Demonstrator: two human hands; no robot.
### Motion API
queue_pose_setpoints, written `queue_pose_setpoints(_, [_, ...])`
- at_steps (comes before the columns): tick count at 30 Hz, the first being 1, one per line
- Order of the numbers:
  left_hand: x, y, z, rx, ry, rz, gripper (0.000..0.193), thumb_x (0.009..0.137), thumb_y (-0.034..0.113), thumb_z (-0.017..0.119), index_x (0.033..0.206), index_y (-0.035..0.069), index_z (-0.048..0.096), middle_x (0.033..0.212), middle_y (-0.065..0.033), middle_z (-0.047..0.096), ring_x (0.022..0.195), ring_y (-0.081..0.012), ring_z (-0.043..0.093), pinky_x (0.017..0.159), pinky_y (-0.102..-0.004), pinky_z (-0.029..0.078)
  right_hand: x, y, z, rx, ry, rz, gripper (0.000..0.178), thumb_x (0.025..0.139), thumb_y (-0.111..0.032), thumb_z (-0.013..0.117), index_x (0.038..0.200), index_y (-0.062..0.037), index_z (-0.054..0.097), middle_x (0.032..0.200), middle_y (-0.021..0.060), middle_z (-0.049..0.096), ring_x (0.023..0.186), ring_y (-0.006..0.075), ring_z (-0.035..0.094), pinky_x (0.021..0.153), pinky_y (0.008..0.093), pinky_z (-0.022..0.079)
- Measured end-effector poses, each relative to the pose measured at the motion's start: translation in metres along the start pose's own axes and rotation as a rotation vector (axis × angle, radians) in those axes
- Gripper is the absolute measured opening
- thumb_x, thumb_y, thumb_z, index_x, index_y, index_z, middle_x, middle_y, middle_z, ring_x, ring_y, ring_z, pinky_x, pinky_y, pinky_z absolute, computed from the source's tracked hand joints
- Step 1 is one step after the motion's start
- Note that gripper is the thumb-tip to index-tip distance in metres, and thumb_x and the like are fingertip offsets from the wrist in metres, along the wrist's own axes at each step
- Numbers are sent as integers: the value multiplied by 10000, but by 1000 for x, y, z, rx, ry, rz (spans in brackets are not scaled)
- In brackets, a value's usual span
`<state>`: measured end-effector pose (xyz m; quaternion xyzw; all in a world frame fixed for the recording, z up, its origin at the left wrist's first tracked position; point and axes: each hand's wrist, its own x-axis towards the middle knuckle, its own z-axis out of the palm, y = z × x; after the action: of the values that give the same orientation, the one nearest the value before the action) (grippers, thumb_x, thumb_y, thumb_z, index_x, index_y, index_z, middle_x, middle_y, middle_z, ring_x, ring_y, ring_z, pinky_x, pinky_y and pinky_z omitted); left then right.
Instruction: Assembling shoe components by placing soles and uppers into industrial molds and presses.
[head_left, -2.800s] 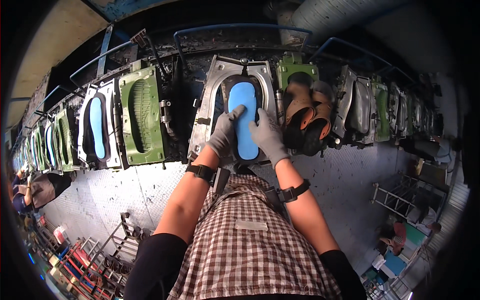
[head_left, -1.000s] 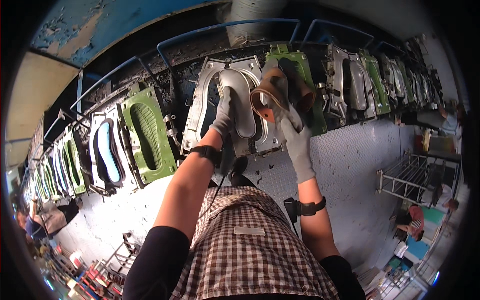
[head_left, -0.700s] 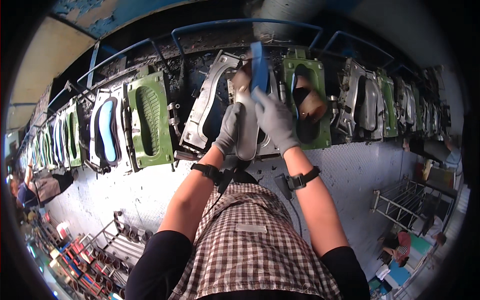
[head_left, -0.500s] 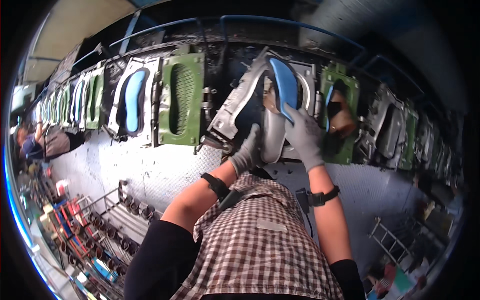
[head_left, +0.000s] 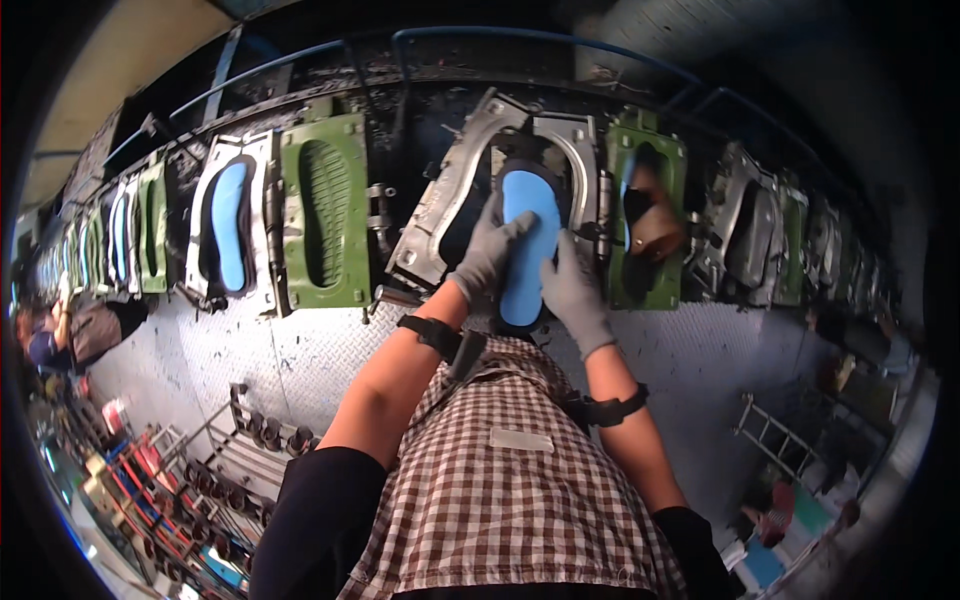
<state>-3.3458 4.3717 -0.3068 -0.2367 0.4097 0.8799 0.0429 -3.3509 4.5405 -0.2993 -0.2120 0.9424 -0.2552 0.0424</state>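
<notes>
A blue shoe-shaped insole (head_left: 530,265) with a dark edge at its toe lies face up in front of me, over an opened silver metal mould (head_left: 440,215). My left hand (head_left: 487,255), in a grey glove, grips its left side with the thumb on the blue face. Against its right edge press the bent fingers of my right hand (head_left: 574,287), also gloved in grey. What lies underneath the insole is hidden. Just right of it, a green mould half (head_left: 668,285) has a brown piece (head_left: 655,228) in its hollow.
Left of my hands stand a green mould half (head_left: 292,270) with a ribbed hollow and a silver mould holding another blue insole (head_left: 229,225). More moulds follow on both sides. A person (head_left: 80,335) works at the far left. Racks (head_left: 250,445) stand behind on the floor.
The blue insole has turned from tilted on edge to face up and come nearer to me. My left hand has moved from the silver form onto the insole. The mould line has shifted left in view.
</notes>
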Motion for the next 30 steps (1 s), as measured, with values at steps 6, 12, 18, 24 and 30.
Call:
queue_pose_setpoints(6, [0, -2, -3, -67, 11, 113, 784, 915, 71, 750, 1587, 80, 348, 1348, -97, 621, 1156, -199, 620, 965, -338, 544, -3, -6, 8, 568, -218, 574, 435, 924, -110, 655, 1325, 23, 553, 785, 95, 562, 733, 184, 580, 709, 348, 516])
queue_pose_setpoints(12, [54, 3, 6, 124, 23, 177, 859, 890, 135, 801, 1607, 66, 333, 1312, -101, 637, 1070, -171, 631, 893, -306, 560, 27, -9, 1, 357, 191, 254, 486, 901, -88, 654, 1374, -48, 552, 1166, 230, 680, 982, 399, 694, 848, 453, 548])
queue_pose_setpoints(18, [62, -1, 28, 200, 154, 246, 796, 924, 256, 768, 1548, 18, 335, 1292, -115, 614, 1127, -204, 610, 959, -322, 519, 66, 5, -33, 181, 166, 113, 569, 916, -145, 601, 1475, -175, 500, 1318, 156, 666, 1014, 407, 696, 843, 490, 562])
queue_pose_setpoints(24, [-2, -30, 46, 616, 271, 173, 909, 930, 384, 747, 1579, -13, 250, 1488, -225, 470, 1359, -298, 483, 1131, -409, 396, 15, 43, -81, 410, 156, 57, 460, 984, -89, 611, 1441, -62, 567, 877, 128, 697, 719, 209, 652, 710, 323, 529])
queue_pose_setpoints(30, [10, -51, 151, 1452, -21, 799, 989, 873, 446, 764, 1582, -25, 258, 1498, -288, 455, 1415, -439, 425, 1157, -489, 362, -22, 117, -126, 709, 455, 267, 479, 1013, -23, 592, 1483, 2, 506, 1015, 31, 621, 856, 89, 555, 779, 234, 489])
